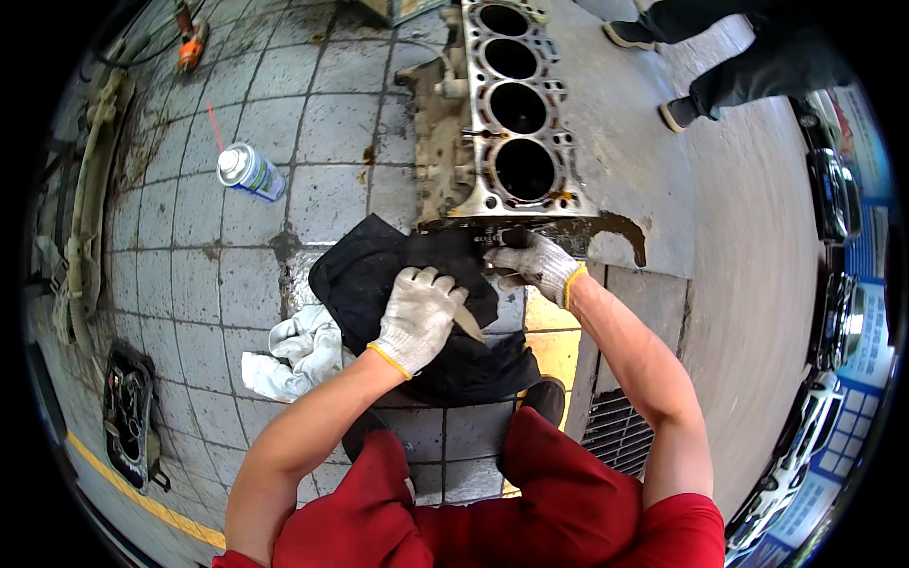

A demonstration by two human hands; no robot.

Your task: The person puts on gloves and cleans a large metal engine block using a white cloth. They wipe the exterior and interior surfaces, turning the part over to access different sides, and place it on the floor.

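Note:
My left hand (418, 317), in a pale knitted glove with a yellow cuff, is closed above a black cloth (365, 284). A flat, pointed, blade-like piece (468, 323) juts from its right side. My right hand (538, 262), in a matching glove with blackened fingers, closes at the right end of a thin dark sheet (445, 250) with pale marks. This sheet blends into the cloth, so its outline is hard to tell. Just beyond my hands lies an engine block (464, 194), its row of round cylinder bores facing up.
Crumpled white gloves or cloth (308, 352) lie left of the black cloth. A spray can (250, 172) with a red straw and an orange tool (190, 47) are farther left. A dark oily part (131, 417) sits lower left; a floor grate (617, 423) is right. Someone's legs (748, 66) show upper right.

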